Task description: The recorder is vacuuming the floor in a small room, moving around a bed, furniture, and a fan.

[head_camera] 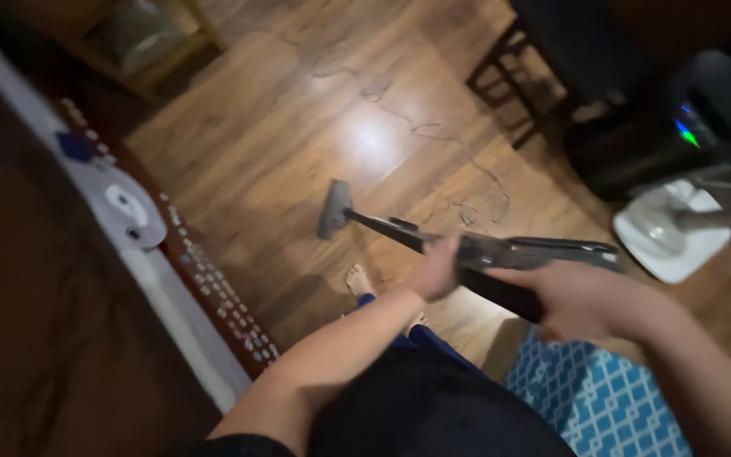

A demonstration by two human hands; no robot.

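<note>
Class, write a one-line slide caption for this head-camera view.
Both hands, left hand and right hand, grip a stick vacuum angled toward the wooden floor.

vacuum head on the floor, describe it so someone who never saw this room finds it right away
Start at the bright glare on the wooden floor. Just below it lies the vacuum head, a flat grey wedge. Unlike the thin cord nearby, it joins the dark wand held by the left hand and right hand.

A white fan base stands right of a dark chair (wood floor), blue patterned rug below.
</note>
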